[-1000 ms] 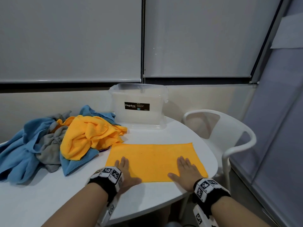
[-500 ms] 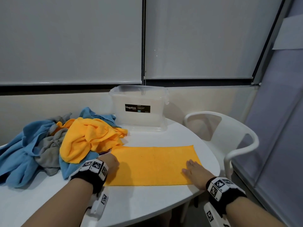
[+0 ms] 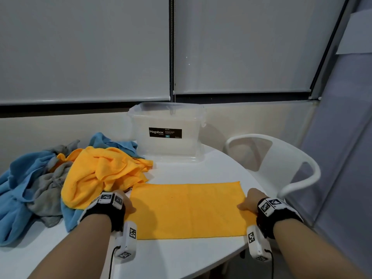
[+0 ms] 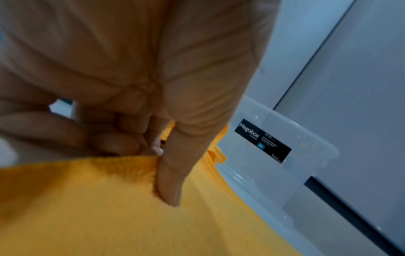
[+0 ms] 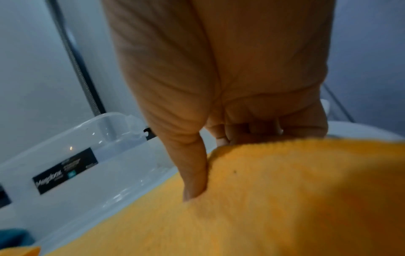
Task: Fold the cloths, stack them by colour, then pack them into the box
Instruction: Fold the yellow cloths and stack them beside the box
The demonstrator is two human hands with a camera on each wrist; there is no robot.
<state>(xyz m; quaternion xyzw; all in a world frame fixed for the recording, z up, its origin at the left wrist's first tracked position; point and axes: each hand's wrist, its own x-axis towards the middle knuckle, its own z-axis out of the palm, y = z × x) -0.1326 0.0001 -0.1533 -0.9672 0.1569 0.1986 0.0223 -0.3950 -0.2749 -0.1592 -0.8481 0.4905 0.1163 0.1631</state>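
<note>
A flat orange cloth lies as a long rectangle on the white table, near its front edge. My left hand is at the cloth's left short end. In the left wrist view the thumb presses on top of the cloth and the fingers curl under its edge. My right hand pinches the right short end the same way, with the thumb on the cloth. The clear lidded box stands behind the cloth.
A loose pile of orange, blue and grey cloths lies at the left of the table, touching the flat cloth's far left corner. A white chair stands off the table's right edge.
Both hands lay flat on the cloth's near half a second ago. They have slid apart to its two short ends and now pinch the edges.
</note>
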